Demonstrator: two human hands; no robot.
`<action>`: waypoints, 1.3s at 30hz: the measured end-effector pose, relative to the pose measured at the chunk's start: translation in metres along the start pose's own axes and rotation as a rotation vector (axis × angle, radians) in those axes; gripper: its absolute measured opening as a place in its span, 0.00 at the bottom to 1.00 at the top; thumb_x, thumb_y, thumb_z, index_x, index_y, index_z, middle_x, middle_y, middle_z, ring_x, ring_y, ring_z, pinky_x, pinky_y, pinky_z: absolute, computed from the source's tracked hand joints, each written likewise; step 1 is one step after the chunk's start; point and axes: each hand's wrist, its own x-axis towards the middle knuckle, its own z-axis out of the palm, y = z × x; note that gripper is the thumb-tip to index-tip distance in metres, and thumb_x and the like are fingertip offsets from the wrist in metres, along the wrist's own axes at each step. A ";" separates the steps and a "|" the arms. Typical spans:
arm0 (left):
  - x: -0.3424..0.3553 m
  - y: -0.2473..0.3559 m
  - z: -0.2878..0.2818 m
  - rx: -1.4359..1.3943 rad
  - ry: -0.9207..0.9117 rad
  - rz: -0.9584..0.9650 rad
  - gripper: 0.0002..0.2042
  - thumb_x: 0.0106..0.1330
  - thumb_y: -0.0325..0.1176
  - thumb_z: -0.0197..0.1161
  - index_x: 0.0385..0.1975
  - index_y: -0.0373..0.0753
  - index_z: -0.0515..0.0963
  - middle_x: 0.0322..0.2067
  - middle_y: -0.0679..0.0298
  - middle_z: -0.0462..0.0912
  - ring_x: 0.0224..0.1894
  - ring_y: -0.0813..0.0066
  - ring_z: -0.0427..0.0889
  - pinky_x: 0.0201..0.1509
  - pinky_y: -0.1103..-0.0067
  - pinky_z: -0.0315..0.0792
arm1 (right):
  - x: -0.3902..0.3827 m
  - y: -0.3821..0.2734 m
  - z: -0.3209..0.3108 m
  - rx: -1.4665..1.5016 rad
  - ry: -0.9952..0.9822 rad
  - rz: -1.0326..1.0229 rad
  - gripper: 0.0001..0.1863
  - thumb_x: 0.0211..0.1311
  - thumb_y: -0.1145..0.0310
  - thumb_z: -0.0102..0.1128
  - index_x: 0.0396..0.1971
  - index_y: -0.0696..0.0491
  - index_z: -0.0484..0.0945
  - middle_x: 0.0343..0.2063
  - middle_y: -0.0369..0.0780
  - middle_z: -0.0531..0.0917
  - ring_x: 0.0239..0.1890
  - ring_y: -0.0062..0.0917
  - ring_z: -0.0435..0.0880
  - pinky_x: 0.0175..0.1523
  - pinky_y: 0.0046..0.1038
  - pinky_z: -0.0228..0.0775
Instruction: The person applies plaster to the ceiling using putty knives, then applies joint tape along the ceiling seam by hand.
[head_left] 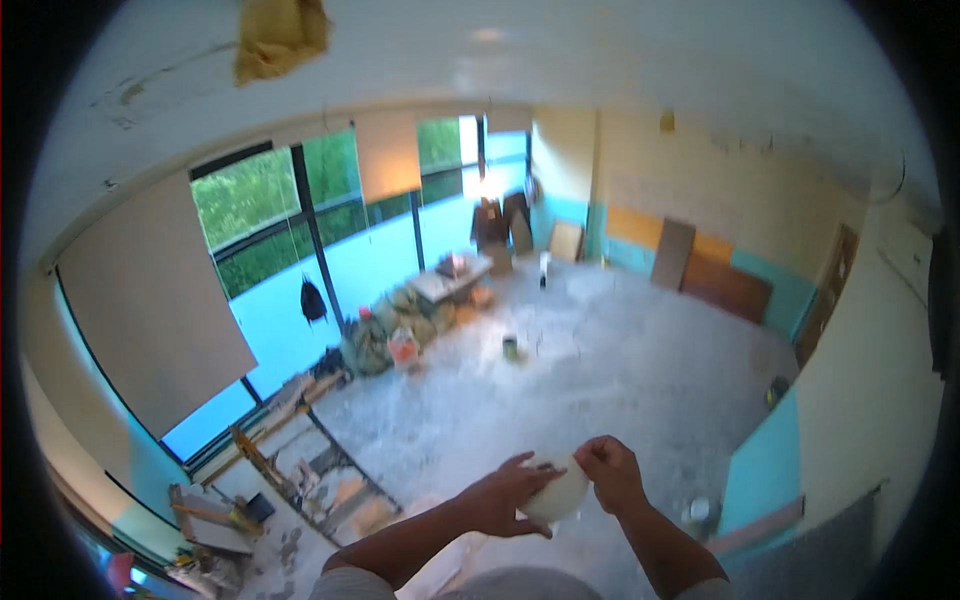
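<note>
Head view: low in the frame, at about six o'clock, both hands meet over a pale rounded object (556, 493), cream-white and smooth, whose kind is hard to make out. The left hand (505, 498) cups it from the nine o'clock side with the fingers wrapped under it; the right hand (610, 473) pinches its upper edge at about two o'clock, fingers curled shut on the rim. Both forearms come up from the lower edge, and the object sits between the hands, held above the dusty grey floor (620, 360).

Containers: a small dark can (510, 346) stands alone on the floor at about twelve o'clock from the hands; its contents cannot be seen. A pale bucket (703, 513), just beside the right forearm at three o'clock, is partly hidden by a turquoise wall edge. Green sacks (385, 325) are heaped by the window wall at about eleven o'clock, next to an orange-red bag (403, 348); what fills them is not visible.

A ladder (300, 465) lies at nine o'clock, blurred. A yellowish patch (280, 38) on the ceiling is cut by the top edge.
</note>
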 end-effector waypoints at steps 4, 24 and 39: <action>0.031 0.031 -0.068 0.260 -0.087 0.064 0.40 0.62 0.48 0.65 0.70 0.41 0.53 0.53 0.48 0.74 0.62 0.49 0.69 0.71 0.52 0.50 | 0.008 -0.109 -0.003 -0.261 -0.111 -0.343 0.05 0.62 0.70 0.62 0.33 0.55 0.78 0.31 0.36 0.82 0.33 0.19 0.79 0.41 0.24 0.73; 0.092 0.147 -0.436 1.543 0.984 0.177 0.44 0.51 0.46 0.73 0.69 0.50 0.57 0.60 0.58 0.72 0.62 0.60 0.71 0.73 0.54 0.47 | 0.003 -0.517 -0.058 -0.470 0.729 -1.714 0.12 0.66 0.59 0.57 0.37 0.52 0.81 0.31 0.31 0.82 0.33 0.16 0.77 0.45 0.22 0.70; 0.089 0.126 -0.519 1.513 1.315 0.048 0.36 0.55 0.62 0.65 0.58 0.45 0.72 0.37 0.55 0.85 0.43 0.59 0.84 0.58 0.62 0.69 | 0.017 -0.547 -0.040 -0.351 1.024 -1.728 0.15 0.62 0.55 0.61 0.40 0.50 0.83 0.32 0.32 0.84 0.33 0.17 0.78 0.45 0.23 0.70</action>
